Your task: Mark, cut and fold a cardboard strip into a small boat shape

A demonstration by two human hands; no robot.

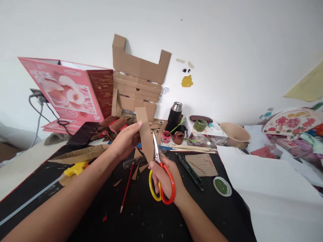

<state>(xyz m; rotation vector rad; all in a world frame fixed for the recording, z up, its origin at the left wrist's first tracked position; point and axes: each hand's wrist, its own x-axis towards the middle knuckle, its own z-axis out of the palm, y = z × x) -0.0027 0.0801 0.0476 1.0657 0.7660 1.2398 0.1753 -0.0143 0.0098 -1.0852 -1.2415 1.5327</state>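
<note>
My left hand [129, 139] grips a narrow strip of brown cardboard [146, 139] by its left edge, thumb on the near face. The strip stands upright and tapers to a point at its lower end. In my right hand [168, 176] is a pair of scissors [169, 188] with one yellow and one red handle. Their blades point up along the strip's right edge and look nearly together; whether they touch the cardboard I cannot tell. Below the hands, small cardboard offcuts [135, 172] and a red pencil [127, 186] lie on the black table cover [141, 218].
A glue gun [75, 169] with yellow parts lies at left. Behind stand a pink box [68, 94], unfolded cardboard [138, 70] and a black flask [174, 116]. Paint jars [178, 137], a utility knife [190, 172], corrugated cardboard [202, 164] and a green-paint lid [222, 186] are at right.
</note>
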